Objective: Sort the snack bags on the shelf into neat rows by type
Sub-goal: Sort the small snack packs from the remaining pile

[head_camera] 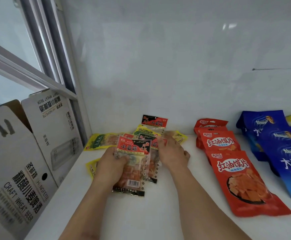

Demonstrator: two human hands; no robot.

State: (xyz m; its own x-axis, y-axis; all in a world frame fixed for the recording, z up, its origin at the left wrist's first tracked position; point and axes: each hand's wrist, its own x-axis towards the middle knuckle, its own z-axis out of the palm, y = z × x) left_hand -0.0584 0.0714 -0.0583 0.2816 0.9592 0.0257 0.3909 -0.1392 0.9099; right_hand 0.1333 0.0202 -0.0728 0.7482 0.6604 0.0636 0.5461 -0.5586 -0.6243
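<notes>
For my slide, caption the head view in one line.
Left hand grips a red-and-black snack bag over a mixed pile while the right hand rests beside it.

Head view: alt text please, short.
The left hand grips a red-and-black snack pack over a mixed pile on the white shelf, while the right hand rests on the pile. Red bags and blue bags lie in rows at right; a beer carton stands at left.
</notes>
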